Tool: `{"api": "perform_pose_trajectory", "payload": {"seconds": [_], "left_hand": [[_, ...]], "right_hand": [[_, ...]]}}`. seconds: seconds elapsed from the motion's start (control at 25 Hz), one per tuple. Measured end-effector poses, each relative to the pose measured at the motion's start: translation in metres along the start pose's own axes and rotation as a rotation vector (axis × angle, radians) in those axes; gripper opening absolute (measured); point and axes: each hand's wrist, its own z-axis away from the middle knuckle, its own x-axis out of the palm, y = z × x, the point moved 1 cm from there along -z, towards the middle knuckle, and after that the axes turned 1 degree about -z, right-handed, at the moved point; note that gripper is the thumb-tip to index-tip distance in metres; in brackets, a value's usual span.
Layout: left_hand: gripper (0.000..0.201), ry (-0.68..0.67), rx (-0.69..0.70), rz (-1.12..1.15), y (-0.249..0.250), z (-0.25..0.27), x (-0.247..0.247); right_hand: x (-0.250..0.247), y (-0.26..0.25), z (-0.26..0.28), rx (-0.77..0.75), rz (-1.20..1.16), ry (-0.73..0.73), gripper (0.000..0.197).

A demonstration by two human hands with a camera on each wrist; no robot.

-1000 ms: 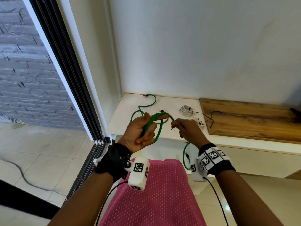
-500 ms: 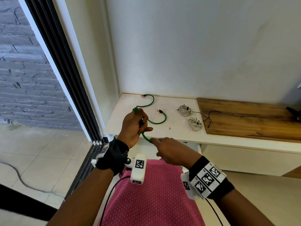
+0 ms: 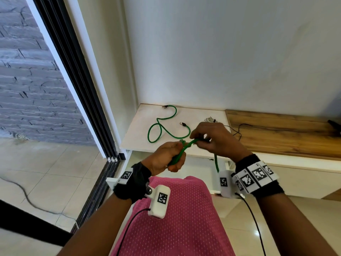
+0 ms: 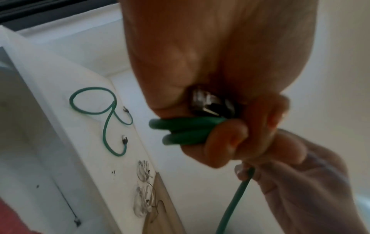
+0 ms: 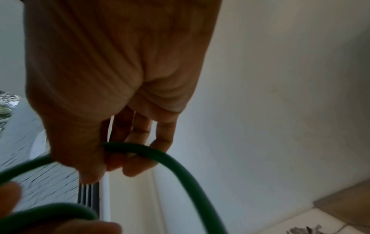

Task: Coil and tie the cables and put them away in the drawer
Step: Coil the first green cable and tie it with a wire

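Note:
My left hand (image 3: 170,156) grips a few loops of a green cable (image 3: 181,154) in front of the white cabinet, its clear plug (image 4: 202,102) tucked against the palm. My right hand (image 3: 206,139) pinches the same green cable (image 5: 152,153) just right of the left fist, and the free length hangs down past my right wrist. A second green cable (image 3: 162,124) lies loose in an S shape on the white cabinet top (image 3: 140,130). Below the top, the white drawer (image 3: 195,169) stands pulled out.
Two small bundles of white cable (image 4: 143,171) lie on the cabinet top near a thin black wire (image 3: 238,128). A wooden top (image 3: 284,133) adjoins on the right. A sliding door frame (image 3: 77,80) stands at the left, and a pink cloth (image 3: 177,218) covers my lap.
My right hand has come up from below the cabinet edge to meet the left hand, bringing the cable with it. The left hand has dropped slightly and still grips the loops.

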Motion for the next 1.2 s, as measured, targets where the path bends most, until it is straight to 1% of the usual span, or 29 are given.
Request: {"api": "perform_pose_trajectory", "payload": {"seconds": [0.08,0.12,0.16,0.2,0.32,0.4,0.48,0.56,0.64,0.72,0.8,0.88,0.92,1.0,1.08,1.12,1.16,1.2], "left_hand": [[0.062,-0.100,-0.001,0.182,0.000,0.003,0.001],[0.064,-0.167,0.012,0.250,0.000,0.003,0.001],[0.063,-0.230,0.034,0.304,0.000,0.003,0.001],[0.058,-0.276,0.054,0.349,0.000,0.002,0.001],[0.043,-0.321,0.045,0.456,0.000,0.001,0.002],[0.037,-0.308,0.030,0.514,-0.002,0.003,0.002],[0.037,-0.204,0.019,0.542,-0.005,0.001,0.002],[0.039,-0.026,-0.006,0.536,-0.006,-0.002,0.004],[0.039,0.149,-0.031,0.447,-0.007,-0.004,0.006],[0.038,0.268,-0.039,0.295,-0.005,-0.006,0.010],[0.038,0.306,-0.042,0.246,-0.002,-0.006,0.012],[0.038,0.286,-0.032,0.291,-0.001,-0.006,0.012],[0.039,0.277,-0.023,0.317,-0.001,-0.007,0.012],[0.039,0.288,-0.009,0.365,-0.002,-0.008,0.014],[0.036,0.335,0.019,0.438,0.000,-0.009,0.014],[0.035,0.372,0.044,0.486,0.003,-0.010,0.011],[0.034,0.414,0.076,0.536,0.007,-0.010,0.006],[0.035,0.459,0.114,0.585,0.011,-0.010,-0.003]], "right_hand": [[-0.005,0.009,0.005,0.135,-0.118,0.076,0.011],[-0.003,0.011,0.008,0.205,-0.199,0.089,0.010],[0.002,0.012,0.011,0.249,-0.274,0.091,0.012],[0.011,0.012,0.014,0.261,-0.331,0.086,0.015],[0.033,0.013,0.024,0.240,-0.492,0.054,0.024],[0.039,0.010,0.028,0.292,-0.630,0.025,0.026],[0.042,0.007,0.030,0.356,-0.772,-0.013,0.028],[0.046,0.008,0.028,0.413,-0.840,-0.035,0.031],[0.052,0.012,0.025,0.459,-0.743,-0.016,0.026],[0.055,0.019,0.023,0.496,-0.621,0.022,0.020],[0.056,0.023,0.021,0.507,-0.546,0.035,0.018],[0.055,0.022,0.020,0.517,-0.523,0.045,0.019],[0.056,0.022,0.020,0.534,-0.549,0.059,0.019],[0.056,0.020,0.019,0.589,-0.680,0.091,0.022],[0.056,0.022,0.022,0.664,-0.831,0.101,0.026],[0.057,0.025,0.026,0.704,-0.852,0.081,0.025],[0.059,0.027,0.031,0.739,-0.807,0.034,0.023],[0.063,0.031,0.037,0.762,-0.688,-0.048,0.022]]}}
